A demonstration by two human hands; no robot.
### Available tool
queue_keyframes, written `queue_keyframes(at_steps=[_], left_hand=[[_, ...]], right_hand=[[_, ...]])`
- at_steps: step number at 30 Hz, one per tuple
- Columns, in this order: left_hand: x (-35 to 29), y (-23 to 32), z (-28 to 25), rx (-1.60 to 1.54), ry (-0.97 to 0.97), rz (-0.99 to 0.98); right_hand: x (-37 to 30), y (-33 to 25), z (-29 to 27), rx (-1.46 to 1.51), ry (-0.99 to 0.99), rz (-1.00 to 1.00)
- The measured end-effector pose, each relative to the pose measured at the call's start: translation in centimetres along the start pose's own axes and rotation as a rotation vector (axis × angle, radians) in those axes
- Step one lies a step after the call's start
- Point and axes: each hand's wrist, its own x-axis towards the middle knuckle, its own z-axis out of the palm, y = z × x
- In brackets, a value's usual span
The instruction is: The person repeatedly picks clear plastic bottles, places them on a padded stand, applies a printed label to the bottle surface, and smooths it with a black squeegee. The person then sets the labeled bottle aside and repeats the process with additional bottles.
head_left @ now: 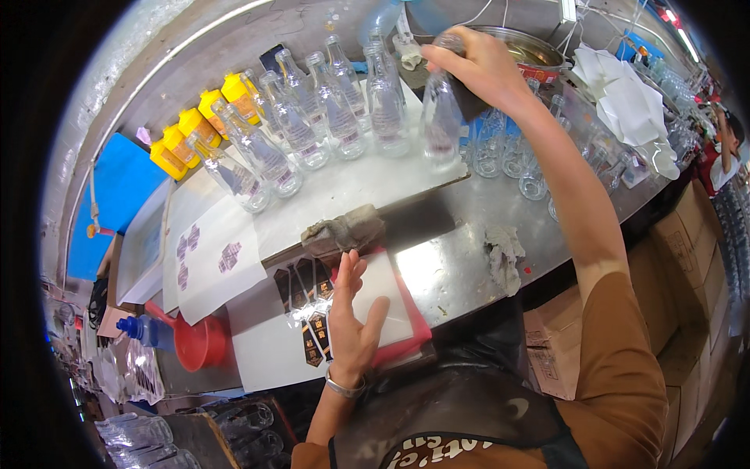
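Observation:
My right hand (pixel 486 69) is closed around the neck of a clear glass bottle (pixel 442 129), which stands nearly upright at the right end of a white board (pixel 344 184). To its left, several similar clear bottles (pixel 332 113) with small printed labels stand in loose rows on the board. My left hand (pixel 355 328) is held above the near work area, fingers stretched and thumb apart, with nothing in it. Just beyond its fingertips lies a grey folded cloth (pixel 344 229) at the board's front edge. Under and beside that hand are dark label strips with gold print (pixel 315 336).
Yellow bottles (pixel 189 129) line the back left. A red dipper (pixel 201 344) and a blue-capped bottle (pixel 148 332) sit at the left. More glassware (pixel 512 152), a metal basin (pixel 516 47), and crumpled white sheets (pixel 621 102) are at the right; cardboard boxes (pixel 672 258) stand below.

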Motion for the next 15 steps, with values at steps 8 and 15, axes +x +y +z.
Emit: queue_keyframes(at_steps=[8,15], left_hand=[[0.6,-1.0,0.0,0.004,-0.001,-0.08],[0.5,-0.8,0.3,0.005,-0.011,-0.073]], right_hand=[[5.2,7.5,5.0,-0.058,-0.018,0.064],[0.9,9.6,0.1,-0.622,-0.21,0.22]])
